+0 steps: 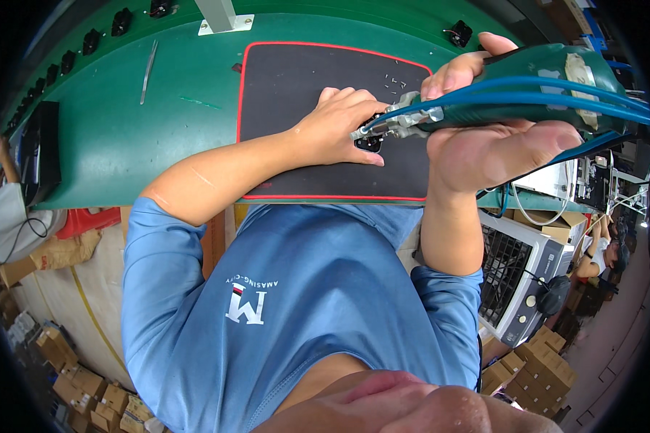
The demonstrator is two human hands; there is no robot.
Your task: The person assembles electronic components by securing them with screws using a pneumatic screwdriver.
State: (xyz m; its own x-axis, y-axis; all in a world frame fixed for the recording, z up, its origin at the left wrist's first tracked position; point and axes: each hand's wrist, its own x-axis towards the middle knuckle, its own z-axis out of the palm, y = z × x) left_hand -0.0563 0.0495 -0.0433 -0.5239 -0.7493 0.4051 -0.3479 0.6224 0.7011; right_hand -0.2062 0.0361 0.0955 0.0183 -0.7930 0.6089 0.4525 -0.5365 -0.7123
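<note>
My left hand (pixel 343 126) rests on a black mat with a red border (pixel 296 86) and holds a small black part (pixel 368 141) down against it. My right hand (pixel 487 141) grips a green powered screwdriver (pixel 534 90) with blue hoses (pixel 556 97) running off to the right. Its metal tip (pixel 365 130) points left and sits right at the black part, between the fingers of my left hand. Several tiny screws (pixel 393 81) lie loose on the mat behind my hands.
The mat lies on a green workbench (pixel 159 115) with a row of small black parts (pixel 87 43) along its far left edge and a white post foot (pixel 224 22). A grey machine (pixel 516 278) and cardboard boxes (pixel 534 361) stand at right. Other people work at both sides.
</note>
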